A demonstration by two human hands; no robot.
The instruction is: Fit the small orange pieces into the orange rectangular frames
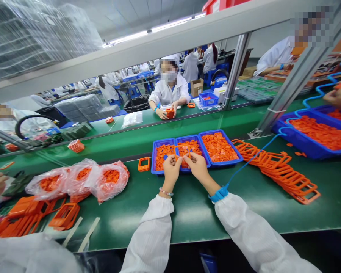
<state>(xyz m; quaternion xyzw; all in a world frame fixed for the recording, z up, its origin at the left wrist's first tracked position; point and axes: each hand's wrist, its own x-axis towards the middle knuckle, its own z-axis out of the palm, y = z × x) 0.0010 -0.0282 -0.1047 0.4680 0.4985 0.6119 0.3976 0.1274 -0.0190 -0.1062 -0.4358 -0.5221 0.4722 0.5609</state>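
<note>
Both of my hands meet over the front of the blue trays, pinching a thin orange frame (182, 148) between them. My left hand (172, 169) grips its left side, and my right hand (197, 167) its right side. Beneath and behind the frame stand a left blue tray (158, 171), a middle tray (207, 161) and a right tray (235, 160), all holding small orange pieces. One thicker orange frame (144, 164) lies left of the trays. A long overlapping row of orange frames (290, 176) spreads out on the right.
Plastic bags of orange pieces (110, 180) and stacked orange housings (65, 216) lie left on the green table (244, 212). A blue coiled cord (252, 157) runs from my right wrist. Across the table sits a person (170, 91); other people's hands show at both sides.
</note>
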